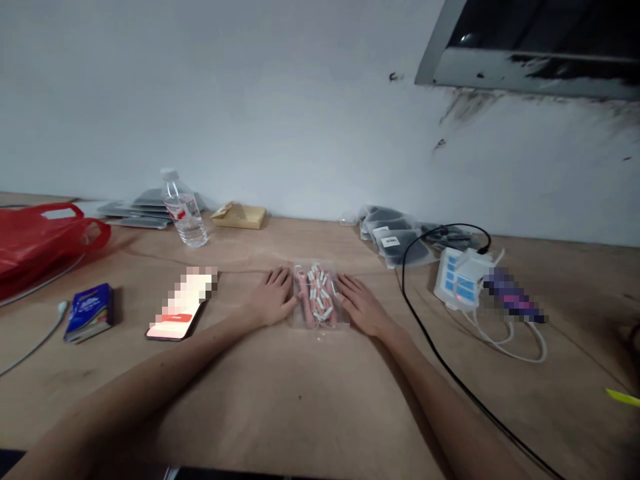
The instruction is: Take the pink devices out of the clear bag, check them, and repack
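Observation:
A clear plastic bag (341, 319) lies flat on the wooden table between my hands. Inside it is a folded beaded skipping rope (321, 293) with pink and white segments and a pink handle (306, 303) along the left side. My left hand (274, 297) rests palm down at the bag's left edge, fingers stretched out, the thumb on or against the plastic. On the opposite side my right hand (364, 305) lies flat too, its fingers spread by the bag's right edge. Neither hand grips anything.
Left of me are a lit phone (183, 303), a blue tissue pack (91, 312), a water bottle (185, 212) and a red plastic bag (35, 243). Grey packets (393, 233) and a yellow box (245, 217) sit by the wall. A black cable (425, 327) curves past a power strip (457, 280) on the right.

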A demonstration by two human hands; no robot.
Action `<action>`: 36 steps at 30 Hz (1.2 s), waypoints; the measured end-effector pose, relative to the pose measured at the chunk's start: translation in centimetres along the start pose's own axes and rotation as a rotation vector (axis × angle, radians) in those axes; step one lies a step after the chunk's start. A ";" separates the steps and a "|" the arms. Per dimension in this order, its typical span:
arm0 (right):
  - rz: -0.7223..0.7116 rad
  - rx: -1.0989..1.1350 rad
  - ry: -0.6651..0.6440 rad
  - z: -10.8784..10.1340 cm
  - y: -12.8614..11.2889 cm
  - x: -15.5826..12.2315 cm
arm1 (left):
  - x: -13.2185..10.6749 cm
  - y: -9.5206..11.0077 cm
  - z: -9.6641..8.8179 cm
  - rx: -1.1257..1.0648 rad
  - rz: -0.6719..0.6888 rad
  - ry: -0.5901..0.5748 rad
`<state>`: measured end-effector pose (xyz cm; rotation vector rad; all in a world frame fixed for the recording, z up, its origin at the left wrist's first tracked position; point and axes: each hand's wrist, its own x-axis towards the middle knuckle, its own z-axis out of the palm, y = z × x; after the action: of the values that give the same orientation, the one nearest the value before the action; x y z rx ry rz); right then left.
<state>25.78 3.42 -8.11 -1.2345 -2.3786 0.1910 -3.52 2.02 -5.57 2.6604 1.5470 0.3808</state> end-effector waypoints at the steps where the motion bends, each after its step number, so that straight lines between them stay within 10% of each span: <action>1: -0.006 0.006 0.000 0.0 0.0 0.0 | 0.0 0.0 0.0 0.002 -0.010 0.005; 18: 0.130 0.196 0.113 -0.2 -0.3 0.3 | 0.2 -0.4 -0.9 -0.021 -0.019 -0.146; 26: 0.268 0.370 0.204 -0.1 -0.3 0.4 | 1.2 -3.0 -3.9 -0.210 0.183 -0.263; 36: 0.072 0.515 0.070 -2.1 -3.4 0.3 | 0.9 0.5 -4.2 -0.044 -0.048 -0.012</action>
<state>24.05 1.45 -5.08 -1.0524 -2.0414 0.7195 -3.64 2.13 -1.25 2.5827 1.5776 0.3907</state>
